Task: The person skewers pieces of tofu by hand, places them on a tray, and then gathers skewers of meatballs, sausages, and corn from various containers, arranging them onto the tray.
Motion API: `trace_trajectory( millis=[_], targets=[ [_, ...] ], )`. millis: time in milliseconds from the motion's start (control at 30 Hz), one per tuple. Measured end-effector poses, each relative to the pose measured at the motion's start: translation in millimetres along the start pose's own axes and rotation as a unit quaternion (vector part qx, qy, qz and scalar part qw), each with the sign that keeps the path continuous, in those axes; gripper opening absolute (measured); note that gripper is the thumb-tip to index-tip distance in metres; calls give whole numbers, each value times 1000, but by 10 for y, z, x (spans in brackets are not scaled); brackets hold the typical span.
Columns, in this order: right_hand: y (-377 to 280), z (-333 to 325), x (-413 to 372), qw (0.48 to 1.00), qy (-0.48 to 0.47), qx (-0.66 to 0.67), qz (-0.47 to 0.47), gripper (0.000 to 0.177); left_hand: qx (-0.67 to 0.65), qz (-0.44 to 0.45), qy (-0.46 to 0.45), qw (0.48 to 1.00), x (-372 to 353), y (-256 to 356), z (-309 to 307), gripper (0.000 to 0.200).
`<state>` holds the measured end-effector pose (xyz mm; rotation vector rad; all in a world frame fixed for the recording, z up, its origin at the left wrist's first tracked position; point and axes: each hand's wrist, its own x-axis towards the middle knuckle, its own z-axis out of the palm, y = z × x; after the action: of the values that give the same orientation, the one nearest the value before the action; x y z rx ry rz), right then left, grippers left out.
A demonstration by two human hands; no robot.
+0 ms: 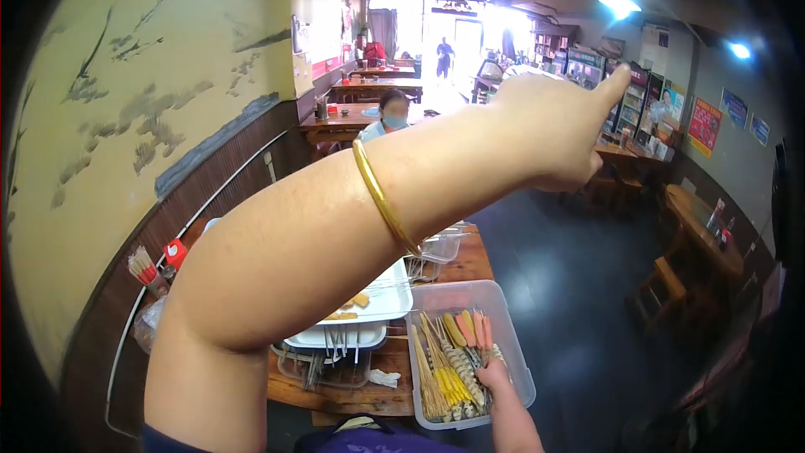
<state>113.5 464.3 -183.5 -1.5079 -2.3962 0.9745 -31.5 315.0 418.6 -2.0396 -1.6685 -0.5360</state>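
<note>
My left arm, with a gold bangle (386, 200) on it, crosses the view close to the camera. My left hand (553, 126) is raised with nothing in it, index finger stretched out to the right and the other fingers curled. Low on the right, my right hand (496, 376) is closed around skewers in a clear plastic bin (521, 369). Pink sausage skewers (480, 329) stick up just above its fingers. Beside them lie yellow-banded skewers (451, 382) and pale spiral skewers (461, 361). The right fingertips are partly hidden among the sticks.
A white tray (392, 298) with food pieces and metal skewers is on the wooden table (386, 401), partly behind my arm. A crumpled tissue (385, 378) lies near the bin. A masked person (392, 114) sits beyond the table. Wooden tables and chairs line both sides.
</note>
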Motion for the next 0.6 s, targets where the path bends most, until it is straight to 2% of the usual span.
trace_trajectory(
  millis=[133, 167, 200, 267, 333, 367, 400, 433, 467, 500, 567, 600],
  targets=[
    [-78, -3, -1, 999, -16, -26, 7, 30, 2, 4, -5, 1000, -83, 195, 215, 74],
    [-140, -48, -34, 1000, -28, 1, -1, 32, 17, 23, -28, 999, -164, 187, 364, 70],
    [103, 201, 126, 996, 29, 19, -85, 35, 10, 44, -63, 997, -258, 184, 505, 66],
    [-180, -89, -24, 973, -156, 172, -5, 22, -5, 73, -131, 989, -441, 74, 775, 65],
    [-34, 76, 0, 976, -108, 190, -1, 17, -109, 7, -132, 985, -595, -5, 1049, 63],
    [-156, -84, -51, 981, -102, 164, 11, 18, -164, -24, -137, 977, -697, -22, 1173, 59],
    [-101, -77, -100, 979, -88, 182, -4, 18, -272, -96, -173, 942, -817, -51, 1342, 50],
    [-62, -69, -124, 977, -73, 198, -22, 18, -308, -104, -171, 930, -975, -72, 1504, 46],
    [-65, -101, -127, 974, -56, 214, -43, 17, -414, -148, -201, 875, -1148, -61, 1657, 43],
    [-189, -255, -212, 967, -105, 233, 20, 19, -436, -201, -271, 834, -1390, -133, 1940, 36],
    [-405, -519, -417, 927, -157, 335, 57, 18, -502, -266, -327, 755, -1850, -32, 2303, 26],
    [-491, -602, -514, 902, -183, 383, 76, 17, -527, -296, -375, 703, -2042, 38, 2423, 29]
  ],
)
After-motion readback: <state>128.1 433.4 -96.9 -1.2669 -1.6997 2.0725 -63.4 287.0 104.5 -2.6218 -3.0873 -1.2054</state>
